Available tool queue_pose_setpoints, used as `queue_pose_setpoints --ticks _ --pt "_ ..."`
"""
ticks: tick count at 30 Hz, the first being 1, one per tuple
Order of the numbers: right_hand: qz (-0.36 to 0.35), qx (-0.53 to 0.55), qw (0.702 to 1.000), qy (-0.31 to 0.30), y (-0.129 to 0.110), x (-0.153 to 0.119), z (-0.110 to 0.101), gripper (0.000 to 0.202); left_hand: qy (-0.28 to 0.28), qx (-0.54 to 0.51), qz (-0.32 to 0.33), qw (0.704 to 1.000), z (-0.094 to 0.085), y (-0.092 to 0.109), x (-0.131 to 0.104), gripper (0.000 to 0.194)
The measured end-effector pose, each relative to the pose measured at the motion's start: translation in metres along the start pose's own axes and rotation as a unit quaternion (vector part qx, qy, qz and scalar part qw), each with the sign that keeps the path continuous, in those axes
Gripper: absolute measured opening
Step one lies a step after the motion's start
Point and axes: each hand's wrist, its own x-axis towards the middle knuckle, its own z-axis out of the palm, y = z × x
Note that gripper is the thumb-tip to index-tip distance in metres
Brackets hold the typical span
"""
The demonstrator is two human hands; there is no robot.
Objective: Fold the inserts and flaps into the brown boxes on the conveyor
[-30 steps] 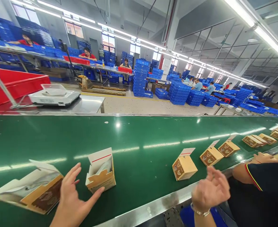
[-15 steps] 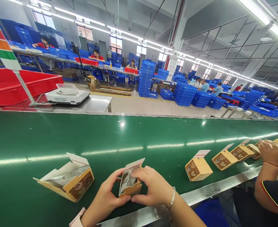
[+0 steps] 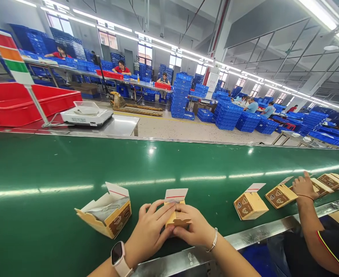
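Held box point(image 3: 176, 194): over green belt point(image 3: 204, 157), near its front edge; white flap w/ red stripe up at back. Grip: both closed on it, L hand point(image 3: 155, 223) at L side & across top, R hand point(image 3: 194, 227) at R side. Underside hidden; can't tell if it touches belt.

Surface: belt smooth, glossy; ceiling lights mirrored as pale streaks beyond held box. Metal rail point(image 3: 256, 232) on near side of it. L of held box: open box point(image 3: 120, 219), flaps up, grey packet point(image 3: 107, 209) inside. R of held box, well apart: box w/ raised flap point(image 3: 250, 206); farther R, co-worker's hand point(image 3: 304, 187) by row of boxes point(image 3: 331, 181).

Room: beyond held box, to L: steel desk point(image 3: 125, 125), white scale point(image 3: 85, 116) & red bin point(image 3: 42, 108). Farther back, same side: pallet jack point(image 3: 137, 109), people at long desk point(image 3: 135, 82). Approx. straight beyond held box: blue crate stack point(image 3: 181, 96) on pale floor point(image 3: 163, 127). Strip lights point(image 3: 316, 15) overhead, to R.
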Motion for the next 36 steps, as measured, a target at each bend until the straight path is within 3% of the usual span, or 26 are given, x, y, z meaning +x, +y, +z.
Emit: queue_pose_setpoints --ticks 2,5,8,10,12,13,15,17,19,22,26,29,32,34,36 --pt "0.028 0.005 0.994 0.105 0.004 -0.014 0.009 0.043 -0.028 -0.03 -0.016 0.999 0.002 0.0 0.009 0.034" --pt "0.109 0.009 0.961 0.253 0.011 -0.027 0.023 0.032 -0.055 -0.124 -0.075 0.988 0.013 0.005 0.014 0.039" --pt "0.217 0.048 0.915 0.338 0.016 -0.025 0.035 0.04 -0.007 -0.246 -0.158 0.956 0.033 0.013 0.013 0.035" --pt "0.271 0.077 0.875 0.393 0.017 -0.02 0.042 0.045 0.101 -0.287 -0.249 0.92 0.045 0.017 0.014 0.029" --pt "0.322 0.107 0.827 0.449 0.017 -0.017 0.045 0.037 0.185 -0.324 -0.367 0.852 0.051 0.02 0.02 0.053" --pt "0.35 0.135 0.802 0.465 0.017 -0.016 0.045 0.032 0.182 -0.373 -0.424 0.805 0.052 0.021 0.025 0.065" --pt "0.398 0.223 0.762 0.459 0.016 -0.015 0.041 0.04 0.081 -0.494 -0.484 0.717 0.05 0.022 0.038 0.074" --pt "0.413 0.313 0.743 0.423 0.016 -0.014 0.033 0.055 -0.031 -0.585 -0.485 0.649 0.048 0.025 0.052 0.069" --pt "0.398 0.358 0.748 0.392 0.019 -0.014 0.025 0.055 -0.067 -0.622 -0.479 0.616 0.051 0.028 0.061 0.062" --pt "0.369 0.344 0.774 0.383 0.027 -0.018 0.019 0.048 -0.078 -0.652 -0.487 0.576 0.059 0.032 0.067 0.061" --pt "0.359 0.29 0.784 0.414 0.043 -0.03 0.022 0.046 -0.062 -0.666 -0.5 0.55 0.068 0.037 0.065 0.062" --pt "0.356 0.225 0.779 0.466 0.053 -0.038 0.028 0.044 -0.048 -0.659 -0.515 0.546 0.074 0.04 0.067 0.051" --pt "0.35 0.157 0.775 0.502 0.06 -0.041 0.032 0.044 -0.071 -0.649 -0.528 0.543 0.085 0.039 0.078 0.04" --pt "0.35 0.116 0.771 0.519 0.061 -0.042 0.032 0.046 -0.088 -0.636 -0.533 0.551 0.094 0.04 0.09 0.037" --pt "0.356 0.077 0.762 0.536 0.058 -0.044 0.029 0.052 -0.08 -0.613 -0.531 0.58 0.098 0.044 0.1 0.034"
